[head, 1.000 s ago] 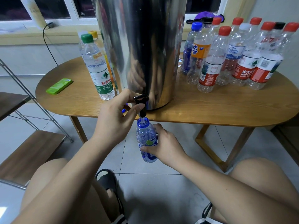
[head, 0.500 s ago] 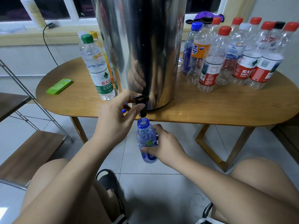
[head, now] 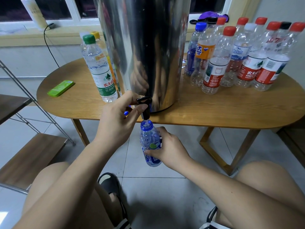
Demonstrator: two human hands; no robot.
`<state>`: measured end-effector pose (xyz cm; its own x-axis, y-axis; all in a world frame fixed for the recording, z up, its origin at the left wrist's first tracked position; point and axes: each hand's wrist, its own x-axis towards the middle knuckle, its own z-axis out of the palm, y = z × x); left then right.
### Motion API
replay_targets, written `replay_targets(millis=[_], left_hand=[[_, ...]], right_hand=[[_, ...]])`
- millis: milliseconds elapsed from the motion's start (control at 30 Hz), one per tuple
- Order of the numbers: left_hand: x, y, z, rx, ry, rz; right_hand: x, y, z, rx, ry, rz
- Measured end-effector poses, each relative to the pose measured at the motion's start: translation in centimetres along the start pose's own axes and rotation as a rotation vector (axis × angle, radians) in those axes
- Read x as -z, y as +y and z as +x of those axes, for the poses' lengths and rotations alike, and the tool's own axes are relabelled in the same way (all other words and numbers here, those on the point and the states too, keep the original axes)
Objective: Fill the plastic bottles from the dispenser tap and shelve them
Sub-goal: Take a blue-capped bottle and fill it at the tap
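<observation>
A tall steel dispenser (head: 145, 47) stands on the wooden table (head: 214, 111), its black tap (head: 145, 107) jutting over the front edge. My left hand (head: 118, 121) grips the tap lever between thumb and fingers; a bit of blue shows under its fingers. My right hand (head: 167, 149) holds a small blue plastic bottle (head: 149, 139) upright, its open mouth right under the spout. Water stands high inside the bottle. A green-capped bottle (head: 99, 68) stands left of the dispenser. Several capped, mostly empty bottles (head: 239, 60) cluster on the right.
A green flat box (head: 60, 88) lies on the table's left part. A metal-framed rack with wooden shelves (head: 29, 156) stands at the left, low to the floor. My bare knees and a black sandal (head: 109, 184) are below, over grey floor tiles.
</observation>
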<state>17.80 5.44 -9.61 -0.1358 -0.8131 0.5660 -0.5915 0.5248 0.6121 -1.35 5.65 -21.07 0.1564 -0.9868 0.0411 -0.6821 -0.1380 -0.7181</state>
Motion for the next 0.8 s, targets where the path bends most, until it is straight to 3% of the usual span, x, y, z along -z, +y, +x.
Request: replay_targets(millis=[800], left_hand=[[-0.02, -0.24, 0.01, -0.02, -0.001, -0.017]], right_hand=[[-0.07, 0.18, 0.03, -0.002, -0.004, 0.006]])
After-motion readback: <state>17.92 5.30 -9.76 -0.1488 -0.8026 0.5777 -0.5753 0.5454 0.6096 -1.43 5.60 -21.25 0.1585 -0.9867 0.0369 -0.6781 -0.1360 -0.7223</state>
